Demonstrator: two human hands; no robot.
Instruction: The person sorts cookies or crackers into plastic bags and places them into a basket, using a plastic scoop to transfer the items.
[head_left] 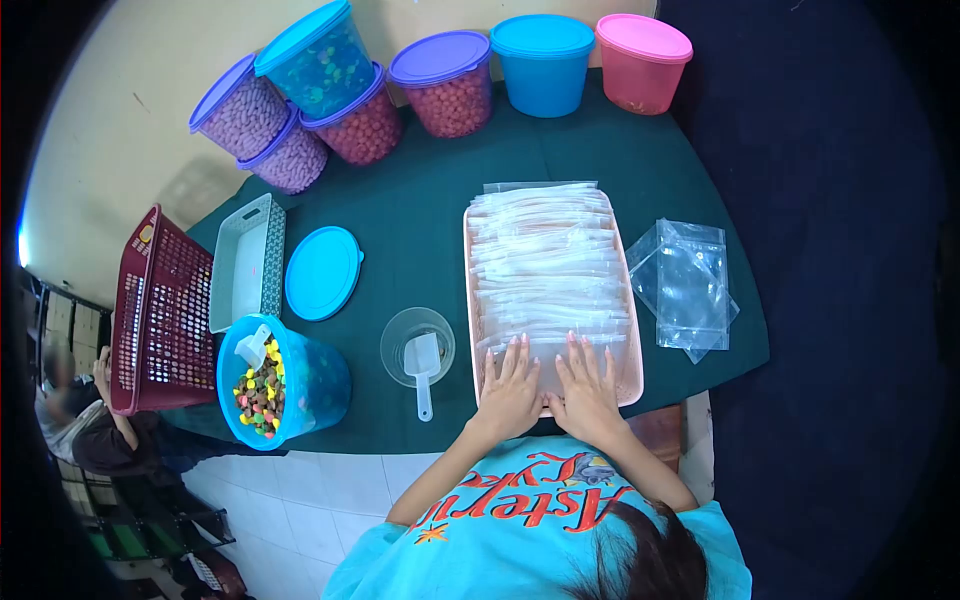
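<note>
A pink tray (637, 375) holds a long row of clear plastic bags (545, 260) packed on edge. My left hand (509, 388) lies with fingers stretched out on the bags at the tray's near end. Beside it, my right hand (588, 388) rests flat on the same bags, fingers apart. The two thumbs almost meet. Just left of the tray stands a clear round bowl (393, 335) with a white scoop (423, 360) in it. More clear bags (692, 285) lie loose on the table to the right.
A blue tub (315, 385) of colourful sweets with a scoop, a blue lid (325, 272), a grey-green basket (223, 265) and a maroon basket (165, 310) stand left. Lidded tubs (440, 85) line the back of the green-covered table (420, 220). Another person (110, 430) is at far left.
</note>
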